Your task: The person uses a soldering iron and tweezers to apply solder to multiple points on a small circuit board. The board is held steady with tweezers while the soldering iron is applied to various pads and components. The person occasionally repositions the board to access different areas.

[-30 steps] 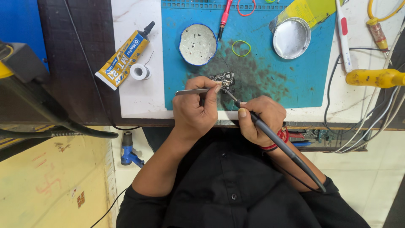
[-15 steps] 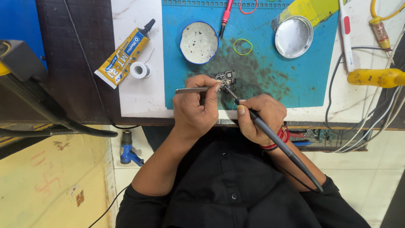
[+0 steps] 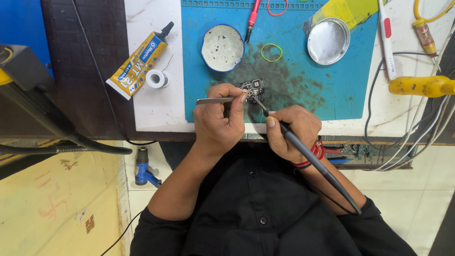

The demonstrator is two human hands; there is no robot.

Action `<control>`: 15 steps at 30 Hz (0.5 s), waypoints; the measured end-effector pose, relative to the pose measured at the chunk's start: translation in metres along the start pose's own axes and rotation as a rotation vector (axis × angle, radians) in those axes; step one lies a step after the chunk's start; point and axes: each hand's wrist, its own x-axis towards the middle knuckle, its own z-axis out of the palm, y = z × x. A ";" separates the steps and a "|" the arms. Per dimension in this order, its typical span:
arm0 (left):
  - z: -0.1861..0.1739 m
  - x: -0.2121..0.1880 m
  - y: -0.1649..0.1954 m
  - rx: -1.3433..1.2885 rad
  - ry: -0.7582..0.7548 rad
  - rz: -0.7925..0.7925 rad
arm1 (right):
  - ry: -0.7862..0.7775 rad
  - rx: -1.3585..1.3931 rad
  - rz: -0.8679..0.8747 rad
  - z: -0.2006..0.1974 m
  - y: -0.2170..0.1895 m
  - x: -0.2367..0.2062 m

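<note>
A small dark circuit board (image 3: 252, 86) lies on the stained blue work mat (image 3: 303, 85) near the table's front edge. My left hand (image 3: 222, 118) pinches metal tweezers (image 3: 213, 100) that lie level, their tips at the board's left side. My right hand (image 3: 290, 132) grips a black soldering iron (image 3: 308, 159) like a pen. Its thin tip touches the board's lower right edge. The iron's cable runs back along my right forearm. A red thread band circles my right wrist.
A round blue-rimmed dish (image 3: 222, 47), a metal lid (image 3: 328, 41) and a green rubber band (image 3: 271, 52) lie on the mat. A yellow glue tube (image 3: 137, 61) and solder spool (image 3: 156, 78) sit left. A yellow tool (image 3: 419, 86) and cables lie right.
Both hands hold almost still over the board. The view has shifted slightly, and the iron's tip has made only a tiny move at the board.
</note>
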 end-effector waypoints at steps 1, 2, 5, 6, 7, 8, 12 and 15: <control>0.000 0.000 0.000 0.005 0.000 0.000 | 0.002 0.000 0.001 0.000 0.000 0.000; 0.000 0.000 0.000 0.010 0.001 0.000 | 0.004 0.000 0.001 0.000 0.000 0.000; 0.000 0.000 0.001 0.005 -0.004 -0.031 | 0.005 -0.004 0.009 0.000 -0.001 0.000; 0.000 0.000 0.001 -0.001 -0.005 -0.044 | 0.006 -0.007 0.011 0.000 -0.001 0.001; 0.000 0.000 0.001 -0.002 -0.003 -0.039 | 0.006 -0.004 0.013 0.000 -0.001 0.001; 0.000 0.000 0.001 -0.003 0.000 -0.033 | 0.007 -0.001 0.014 0.000 -0.002 0.002; 0.001 0.000 0.002 0.004 0.006 -0.008 | -0.002 -0.009 0.022 -0.001 -0.004 0.002; 0.002 -0.002 0.002 0.002 0.014 -0.019 | 0.005 0.008 0.016 -0.001 -0.003 0.000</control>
